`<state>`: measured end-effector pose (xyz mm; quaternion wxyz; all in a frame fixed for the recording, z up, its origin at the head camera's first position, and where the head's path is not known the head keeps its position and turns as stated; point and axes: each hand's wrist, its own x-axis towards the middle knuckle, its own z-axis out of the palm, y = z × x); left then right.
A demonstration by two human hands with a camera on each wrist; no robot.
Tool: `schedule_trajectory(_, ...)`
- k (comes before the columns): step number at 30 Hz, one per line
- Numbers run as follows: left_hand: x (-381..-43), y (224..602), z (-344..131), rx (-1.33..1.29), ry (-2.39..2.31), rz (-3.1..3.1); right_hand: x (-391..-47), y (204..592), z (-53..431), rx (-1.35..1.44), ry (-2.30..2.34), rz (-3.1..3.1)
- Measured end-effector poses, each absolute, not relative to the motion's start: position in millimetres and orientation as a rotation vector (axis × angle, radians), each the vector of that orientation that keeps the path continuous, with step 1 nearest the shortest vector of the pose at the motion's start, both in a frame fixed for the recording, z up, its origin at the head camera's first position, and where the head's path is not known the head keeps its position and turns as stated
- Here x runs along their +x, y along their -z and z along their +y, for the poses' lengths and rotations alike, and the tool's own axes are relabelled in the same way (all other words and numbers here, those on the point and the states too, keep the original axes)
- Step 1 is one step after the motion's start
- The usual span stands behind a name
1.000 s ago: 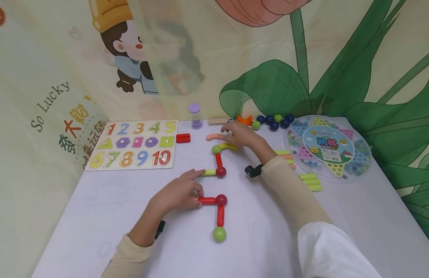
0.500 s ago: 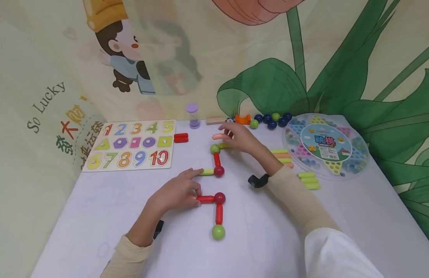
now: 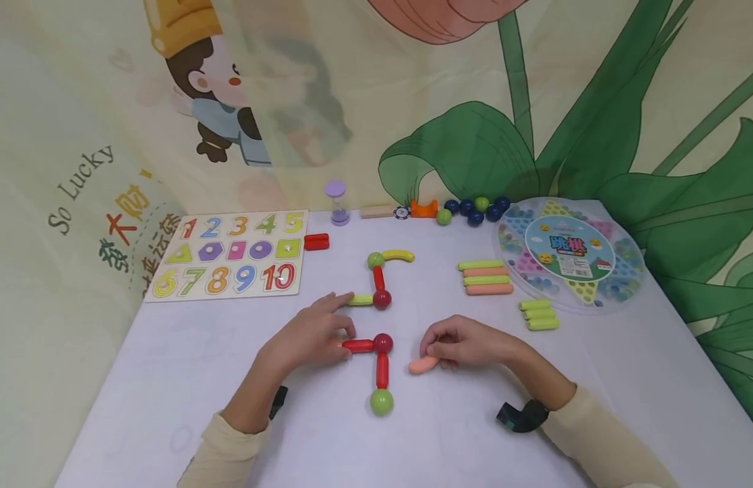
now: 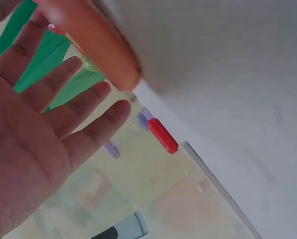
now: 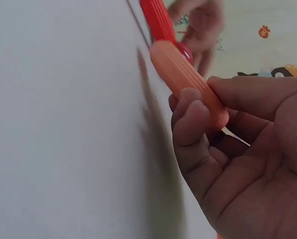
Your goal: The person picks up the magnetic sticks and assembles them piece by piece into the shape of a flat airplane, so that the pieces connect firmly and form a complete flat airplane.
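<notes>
Right hand (image 3: 467, 344), frame centre, pinches peach rod (image 3: 423, 364); left hand (image 3: 312, 335), fingers spread flat, touches red rod (image 3: 358, 346).

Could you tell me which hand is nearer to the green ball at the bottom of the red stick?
Right. The right hand is just up-right of the green ball; the left hand lies farther up-left.
</notes>
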<state>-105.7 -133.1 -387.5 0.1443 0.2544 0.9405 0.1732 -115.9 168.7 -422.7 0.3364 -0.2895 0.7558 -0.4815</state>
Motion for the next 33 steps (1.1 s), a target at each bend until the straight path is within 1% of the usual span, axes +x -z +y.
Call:
schedule_trajectory(4, -97, 384, -124, 0.845, -0.525, 2.682, -101, 430, 163, -0.814, 1.343, 1.855)
schedule_trajectory(7, -88, 383, -115, 0.981, -0.489, 2.651, -95, 435, 157, -0.856, 1.431, 1.747)
schedule_trajectory(11, -78, 383, -104, 1.081, -0.431, 2.614, -88, 439, 149, -0.915, 1.457, 1.610)
schedule_trajectory(16, -77, 383, -98, 1.058, -0.392, 2.607, -85, 443, 145, -0.927, 1.472, 1.565)
schedule_trajectory(24, -85, 385, -99, 0.966, -0.379, 2.650, -97, 447, 155, -0.752, 1.531, 1.714)
schedule_trajectory(33, -91, 386, -100, 0.905, -0.395, 2.608, -96, 443, 154, -0.796, 1.561, 1.684)
